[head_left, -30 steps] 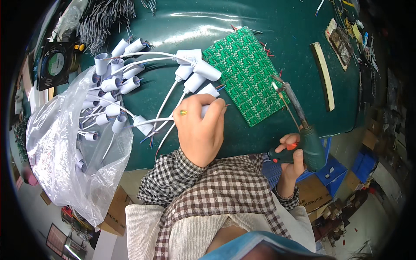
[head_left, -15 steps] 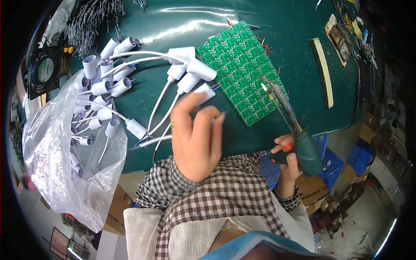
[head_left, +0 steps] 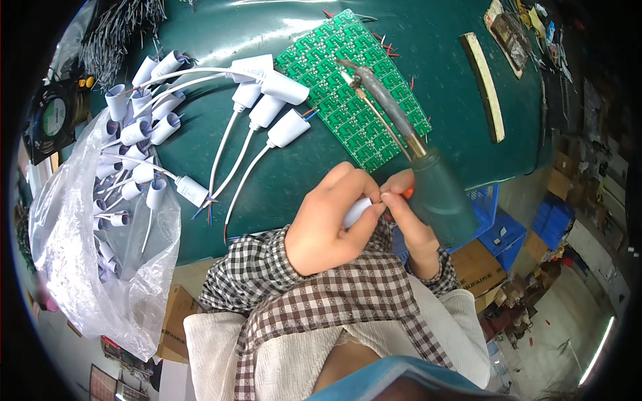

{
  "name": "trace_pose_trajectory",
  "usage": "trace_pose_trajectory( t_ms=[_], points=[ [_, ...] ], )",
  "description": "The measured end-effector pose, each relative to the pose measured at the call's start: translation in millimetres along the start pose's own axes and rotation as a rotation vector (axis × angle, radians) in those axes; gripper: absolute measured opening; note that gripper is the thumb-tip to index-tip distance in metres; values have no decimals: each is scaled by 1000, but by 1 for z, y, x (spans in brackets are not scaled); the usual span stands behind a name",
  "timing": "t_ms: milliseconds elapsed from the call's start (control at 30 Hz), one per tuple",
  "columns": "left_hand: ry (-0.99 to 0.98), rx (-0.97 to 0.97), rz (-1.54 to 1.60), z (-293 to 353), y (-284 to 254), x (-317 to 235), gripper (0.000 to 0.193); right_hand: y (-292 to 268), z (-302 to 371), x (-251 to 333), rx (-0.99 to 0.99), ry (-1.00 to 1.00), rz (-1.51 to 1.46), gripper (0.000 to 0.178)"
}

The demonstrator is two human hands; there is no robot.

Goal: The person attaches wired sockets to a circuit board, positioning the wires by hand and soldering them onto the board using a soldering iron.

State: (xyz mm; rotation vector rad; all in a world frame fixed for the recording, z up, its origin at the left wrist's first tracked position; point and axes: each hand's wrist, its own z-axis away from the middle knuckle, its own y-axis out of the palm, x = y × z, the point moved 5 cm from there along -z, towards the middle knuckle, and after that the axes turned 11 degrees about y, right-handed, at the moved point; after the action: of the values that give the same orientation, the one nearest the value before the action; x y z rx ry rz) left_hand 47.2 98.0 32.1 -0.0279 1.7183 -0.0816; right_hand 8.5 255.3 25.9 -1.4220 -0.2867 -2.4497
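Note:
My left hand [head_left: 332, 220] is closed round a small white plastic tube [head_left: 357, 212], which shows between thumb and fingers. My right hand [head_left: 413, 224] holds a soldering gun [head_left: 448, 197] with a dark green handle and red trigger. Its thumb and finger meet my left fingertips at the tube's end; what they pinch there is too small to make out. The gun's metal tip [head_left: 354, 70] points away over a green circuit board panel [head_left: 354, 90]. Left of the panel lie several white tubes with cables [head_left: 287, 128], bare coloured wires sticking out of some.
A clear plastic bag [head_left: 100, 267] with more white tubes hangs over the table's left edge. Behind it are a black fan [head_left: 57, 117] and a bundle of grey wires [head_left: 124, 40]. A pale strip [head_left: 483, 87] and a stained block [head_left: 509, 37] lie at the right.
My left hand has moved right, from beside the white tubes to my right hand, and the tube in it now shows. My right hand has come inward with the soldering gun. The view has shifted slightly.

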Motion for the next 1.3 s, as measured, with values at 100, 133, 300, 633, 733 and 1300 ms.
trace_pose_trajectory(
  t_ms=[100,133,300,633,733,1300],
  points=[
    [-142,-88,120,6,1,4,17,-2,1,-3,-52,-84,149,20],
    [-144,-89,116,7,0,5,17,0,2,-3,-49,-84,145,20],
    [-46,-34,-30,8,-5,-1,16,1,2,1,-181,-113,341,18],
    [111,-374,-963,-16,-51,11,16,-23,16,5,-192,-120,123,20],
    [98,-403,-953,-16,-44,15,17,-23,17,2,-140,-112,144,19],
    [94,-402,-900,-24,-40,21,12,-25,25,-8,-171,-99,136,75]
  ],
)
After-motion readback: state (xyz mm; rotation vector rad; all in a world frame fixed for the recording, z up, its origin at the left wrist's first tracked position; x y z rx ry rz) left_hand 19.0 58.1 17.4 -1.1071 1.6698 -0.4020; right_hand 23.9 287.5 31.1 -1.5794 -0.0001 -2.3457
